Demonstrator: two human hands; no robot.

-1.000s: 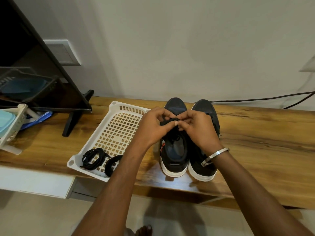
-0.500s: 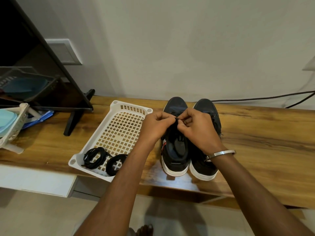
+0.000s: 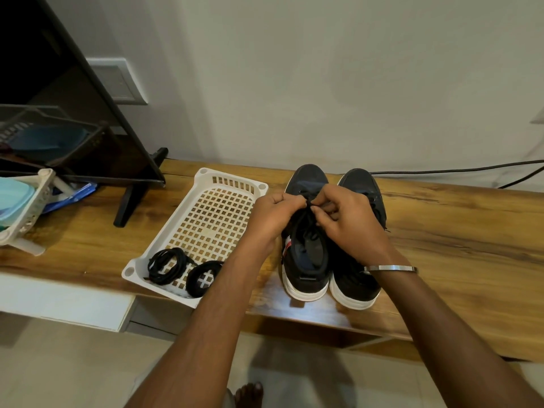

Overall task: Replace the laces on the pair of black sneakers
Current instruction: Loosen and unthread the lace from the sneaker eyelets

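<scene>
Both hands pinch the black lace (image 3: 308, 208) over the left sneaker (image 3: 306, 257): left hand (image 3: 275, 217) and right hand (image 3: 350, 225) have fingertips curled tight on it, meeting mid-shoe. Right sneaker (image 3: 357, 278) touches it, side by side, on the wooden bench (image 3: 459, 251). White tray (image 3: 203, 184) just left holds 2 coiled black laces (image 3: 167, 265).

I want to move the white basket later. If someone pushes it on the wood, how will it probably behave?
The white basket is thin plastic lattice, so probably light and easy to slide on the smooth wooden top. It sits low and wide, so tipping seems unlikely. The two coiled laces inside look soft and may shift.
</scene>
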